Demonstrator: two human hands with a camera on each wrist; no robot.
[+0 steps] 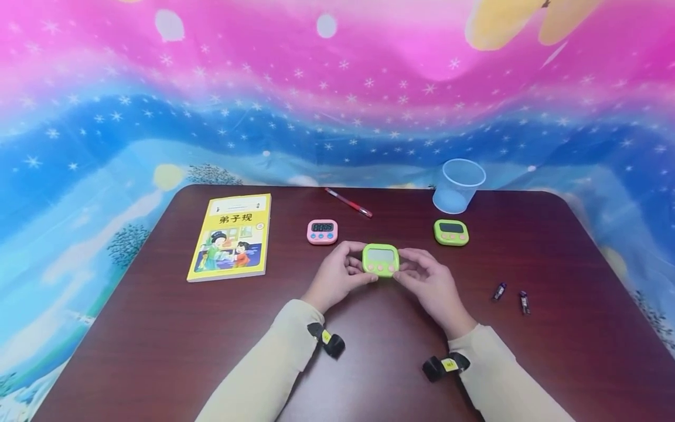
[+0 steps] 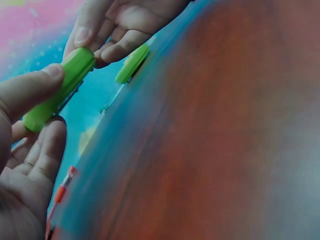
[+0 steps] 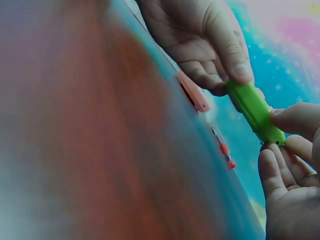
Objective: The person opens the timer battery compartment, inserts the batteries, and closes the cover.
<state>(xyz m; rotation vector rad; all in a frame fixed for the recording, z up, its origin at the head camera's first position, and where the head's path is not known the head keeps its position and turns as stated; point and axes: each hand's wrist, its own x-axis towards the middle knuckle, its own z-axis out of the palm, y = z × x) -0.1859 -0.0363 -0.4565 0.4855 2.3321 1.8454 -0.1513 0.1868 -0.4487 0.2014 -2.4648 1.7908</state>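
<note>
Both hands hold a light green digital timer (image 1: 381, 261) by its two ends, its blank grey screen and row of pink buttons facing up in the head view. My left hand (image 1: 340, 272) pinches the left end, thumb at the lower corner. On the other end, my right hand (image 1: 429, 281) grips with thumb and fingers. Seen edge-on in the left wrist view, the green timer (image 2: 62, 90) sits between the thumb and fingers. The right wrist view shows the same timer (image 3: 256, 112) from its side, fingertips of both hands on it.
Beyond the hands lie a pink timer (image 1: 322, 232) with digits showing, a red pen (image 1: 348, 203) and a second green timer (image 1: 451, 232). A clear plastic cup (image 1: 457, 186) stands at the back right. Two small batteries (image 1: 511, 298) lie at right, a yellow book (image 1: 230, 237) at left.
</note>
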